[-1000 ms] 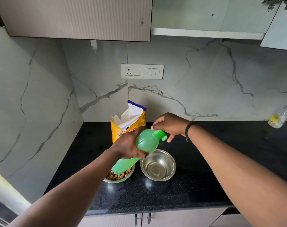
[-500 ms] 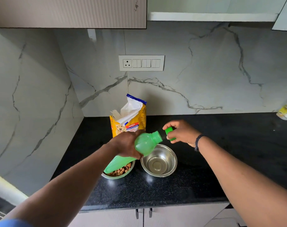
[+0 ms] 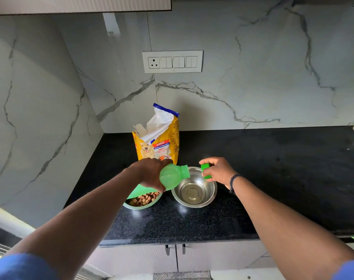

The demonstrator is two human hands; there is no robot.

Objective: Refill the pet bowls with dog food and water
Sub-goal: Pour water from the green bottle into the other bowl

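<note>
My left hand point(image 3: 152, 174) is wrapped around the green bottle point(image 3: 172, 175), gripping it near the shoulder; the bottle is tilted, its uncapped neck over the rim of the steel bowl point(image 3: 194, 194). My right hand point(image 3: 218, 171) pinches the green cap point(image 3: 206, 171), just beside the bottle mouth and above the bowl's far rim. Whether the steel bowl holds any water, I cannot tell. The kibble bowl point(image 3: 142, 201) sits to its left, partly hidden by my left hand and the bottle base. The opened dog food bag point(image 3: 158, 138) stands upright behind, on the black counter point(image 3: 273, 168).
</note>
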